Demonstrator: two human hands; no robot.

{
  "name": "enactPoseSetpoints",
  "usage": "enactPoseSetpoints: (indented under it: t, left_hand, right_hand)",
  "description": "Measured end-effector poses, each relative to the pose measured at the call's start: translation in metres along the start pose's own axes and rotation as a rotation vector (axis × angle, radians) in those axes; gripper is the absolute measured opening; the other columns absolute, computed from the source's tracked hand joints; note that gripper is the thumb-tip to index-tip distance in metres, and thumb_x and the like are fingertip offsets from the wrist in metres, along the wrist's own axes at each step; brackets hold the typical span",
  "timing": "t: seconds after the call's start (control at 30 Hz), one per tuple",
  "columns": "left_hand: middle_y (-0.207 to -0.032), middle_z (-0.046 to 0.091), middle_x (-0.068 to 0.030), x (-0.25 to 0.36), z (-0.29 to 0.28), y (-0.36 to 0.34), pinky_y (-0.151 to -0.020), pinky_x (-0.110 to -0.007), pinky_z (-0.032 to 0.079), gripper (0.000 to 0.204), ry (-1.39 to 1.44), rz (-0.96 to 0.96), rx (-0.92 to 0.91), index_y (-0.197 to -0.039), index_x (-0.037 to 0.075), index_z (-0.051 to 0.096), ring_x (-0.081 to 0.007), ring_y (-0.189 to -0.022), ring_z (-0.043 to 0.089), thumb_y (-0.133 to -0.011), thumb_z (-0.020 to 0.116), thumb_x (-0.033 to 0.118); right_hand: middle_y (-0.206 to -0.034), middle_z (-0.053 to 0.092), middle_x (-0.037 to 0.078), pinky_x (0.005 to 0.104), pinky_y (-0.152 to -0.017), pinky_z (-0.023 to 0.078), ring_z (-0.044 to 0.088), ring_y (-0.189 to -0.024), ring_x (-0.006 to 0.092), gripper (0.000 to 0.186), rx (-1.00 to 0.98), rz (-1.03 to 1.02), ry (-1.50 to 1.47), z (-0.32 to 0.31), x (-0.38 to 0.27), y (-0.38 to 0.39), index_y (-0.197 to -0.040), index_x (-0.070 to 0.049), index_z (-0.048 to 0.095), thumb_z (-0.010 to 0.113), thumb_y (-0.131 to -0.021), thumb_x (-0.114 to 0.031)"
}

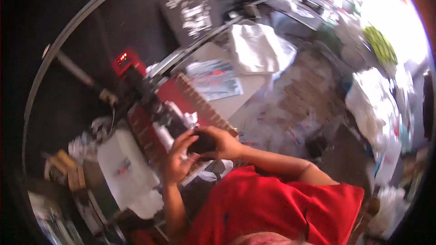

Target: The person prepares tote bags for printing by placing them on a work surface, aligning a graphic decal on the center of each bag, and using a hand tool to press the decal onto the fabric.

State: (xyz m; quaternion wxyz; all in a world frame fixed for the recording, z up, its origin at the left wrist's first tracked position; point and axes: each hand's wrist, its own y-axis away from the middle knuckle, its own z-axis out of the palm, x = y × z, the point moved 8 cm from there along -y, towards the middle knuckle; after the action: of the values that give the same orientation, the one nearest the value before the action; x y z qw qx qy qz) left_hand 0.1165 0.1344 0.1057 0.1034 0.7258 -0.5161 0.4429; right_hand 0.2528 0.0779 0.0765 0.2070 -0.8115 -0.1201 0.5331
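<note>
Mid-handling — the dark round thing (pixel 203 144) is in play!
Left hand (pixel 180 158) at eight o'clock, right hand (pixel 225 144) at three, cupped around it, four o'clock from the black machine (pixel 154 104) — seemingly unfinished; how far along, can't tell.

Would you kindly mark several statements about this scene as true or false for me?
1. The left hand and right hand both hold the same dark object. True.
2. The red-framed display is to the right of both hands. False: it is farther off, to their left.
3. The person wears a red shirt. True.
4. The white cloth lies on the red board. False: it lies beyond it, apart.
5. A white sheet with a small print lies left of the left hand. True.
</note>
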Motion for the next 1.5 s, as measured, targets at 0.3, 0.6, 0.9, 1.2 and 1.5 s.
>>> enactPoseSetpoints:
  t: [0.3,0.6,0.9,1.2,1.5]
  left_hand:
    - [-0.12,0.06,-0.0141,-0.002,-0.003,0.01,-0.097,-0.043,0.046,0.068,-0.136,-0.144,0.244,-0.124,0.008,0.054,-0.0345,-0.115,0.055,-0.062,0.082,0.01]
    - [-0.114,0.058,-0.0185,-0.063,0.009,0.028,-0.091,-0.041,0.046,0.056,0.154,-0.307,0.681,-0.124,0.004,0.05,-0.0346,-0.11,0.057,-0.073,0.073,0.007]
    - [-0.134,0.051,-0.0148,-0.163,-0.058,0.024,-0.104,-0.041,0.039,0.063,0.142,-0.407,0.476,-0.13,0.0,0.051,-0.0283,-0.12,0.053,-0.08,0.076,0.028]
    - [-0.13,0.051,-0.0172,-0.188,-0.048,-0.002,-0.101,-0.046,0.039,0.062,-0.516,-0.306,0.62,-0.128,0.003,0.049,-0.0363,-0.119,0.047,-0.083,0.07,0.039]
    - [-0.14,0.037,-0.0236,-0.178,-0.053,-0.001,-0.104,-0.05,0.036,0.07,-0.639,-0.414,0.643,-0.135,0.006,0.042,-0.0439,-0.124,0.04,-0.084,0.067,0.046]
  right_hand:
    - [-0.101,0.065,0.01,0.0307,-0.082,0.051,0.062,-0.094,0.0155,0.052,0.092,0.613,-0.643,0.051,0.04,0.004,-0.115,0.001,0.057,0.08,-0.079,-0.029]
    - [-0.116,0.056,0.013,0.0352,-0.093,0.046,0.056,-0.107,0.022,0.068,0.171,0.313,-0.639,0.07,0.033,-0.029,-0.132,-0.009,0.04,0.08,-0.077,-0.021]
    - [-0.093,0.069,0.017,0.0434,-0.072,0.055,0.068,-0.083,0.0368,0.056,-0.236,0.105,0.167,0.092,0.057,-0.019,-0.117,-0.009,0.056,0.077,-0.07,-0.032]
    - [-0.094,0.06,0.018,0.0433,-0.068,0.053,0.064,-0.081,0.0366,0.068,-0.159,-0.101,0.209,0.128,0.067,-0.004,-0.121,-0.013,0.055,0.08,-0.066,-0.045]
    - [-0.098,0.052,0.018,0.0456,-0.067,0.052,0.06,-0.081,0.0353,0.081,-0.396,-0.187,0.398,0.144,0.068,0.006,-0.13,-0.017,0.047,0.082,-0.062,-0.045]
